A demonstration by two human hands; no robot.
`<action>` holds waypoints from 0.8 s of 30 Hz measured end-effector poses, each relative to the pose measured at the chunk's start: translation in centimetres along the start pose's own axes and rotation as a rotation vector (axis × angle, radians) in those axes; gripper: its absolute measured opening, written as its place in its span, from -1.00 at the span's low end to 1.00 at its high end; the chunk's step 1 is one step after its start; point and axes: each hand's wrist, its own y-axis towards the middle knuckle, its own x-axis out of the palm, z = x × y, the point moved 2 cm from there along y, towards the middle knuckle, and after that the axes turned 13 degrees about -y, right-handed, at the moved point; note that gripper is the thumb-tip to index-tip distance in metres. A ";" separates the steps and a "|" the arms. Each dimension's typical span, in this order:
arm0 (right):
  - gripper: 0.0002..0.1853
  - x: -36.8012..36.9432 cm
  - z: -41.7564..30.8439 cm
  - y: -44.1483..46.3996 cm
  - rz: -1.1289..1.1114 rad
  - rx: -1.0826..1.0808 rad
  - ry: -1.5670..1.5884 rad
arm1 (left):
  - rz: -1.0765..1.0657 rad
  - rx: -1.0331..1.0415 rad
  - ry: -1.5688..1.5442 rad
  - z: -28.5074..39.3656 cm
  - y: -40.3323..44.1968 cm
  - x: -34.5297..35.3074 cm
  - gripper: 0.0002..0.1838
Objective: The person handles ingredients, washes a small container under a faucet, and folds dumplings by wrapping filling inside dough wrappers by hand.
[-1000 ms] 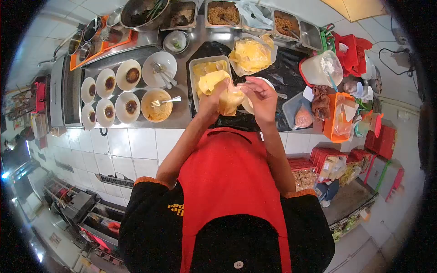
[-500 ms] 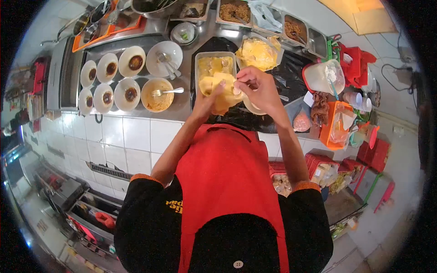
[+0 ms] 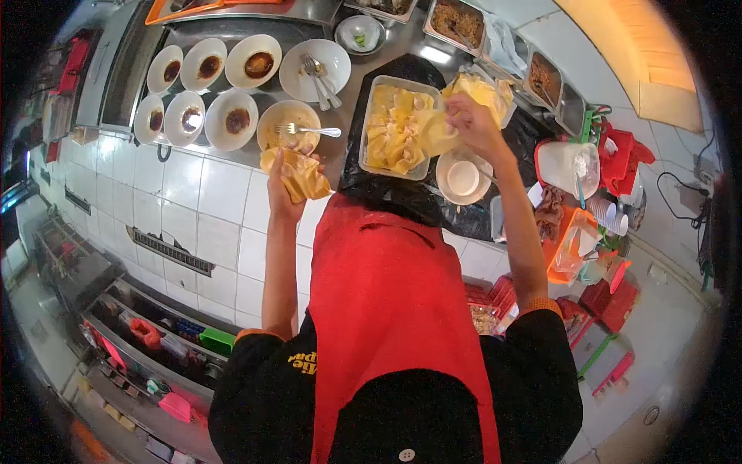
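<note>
My left hand (image 3: pixel 283 197) is closed around folded yellow dough wrappers (image 3: pixel 306 178), just below the bowl with a fork; how many pieces lie in it I cannot tell. My right hand (image 3: pixel 475 127) pinches a thin, flat yellow wrapper (image 3: pixel 437 133), which hangs over the right edge of a clear plastic container (image 3: pixel 386 173). Filled yellow dumplings (image 3: pixel 393 124) crowd that container. Behind my right hand sits a pile of yellow wrappers (image 3: pixel 485 90). A small white cup (image 3: pixel 464 178) stands in a pale bowl (image 3: pixel 444 188) below the right forearm.
Several white bowls (image 3: pixel 229 139) with dark sauce stand at left. Beside them are a bowl with cutlery (image 3: pixel 287 77) and a smeared bowl with a fork (image 3: pixel 267 124). Metal trays of brown food (image 3: pixel 456 23) line the back. A white tub (image 3: pixel 568 166) stands at right.
My hands have separated: the left moved left, away from the container, with dough in it, while the right moved right and holds a flat wrapper. The view has shifted too.
</note>
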 end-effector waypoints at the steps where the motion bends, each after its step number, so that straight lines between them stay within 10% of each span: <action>1: -0.67 1.3 0.0 1.0 -0.084 -0.020 0.145 | 0.021 0.020 0.020 -0.4 -0.1 -0.3 -0.55; 11: -0.81 11.7 1.5 7.6 0.227 0.005 -0.439 | -0.218 -0.166 -0.285 -4.3 0.1 -0.8 -0.61; 17: -0.76 10.5 -1.8 5.0 0.542 -0.139 -0.443 | -0.104 -0.126 -0.107 -4.8 0.2 1.1 -0.52; 24: -0.68 12.2 -2.7 1.9 0.414 -0.132 -0.279 | -0.189 -0.133 -0.064 -6.9 4.2 2.9 -0.38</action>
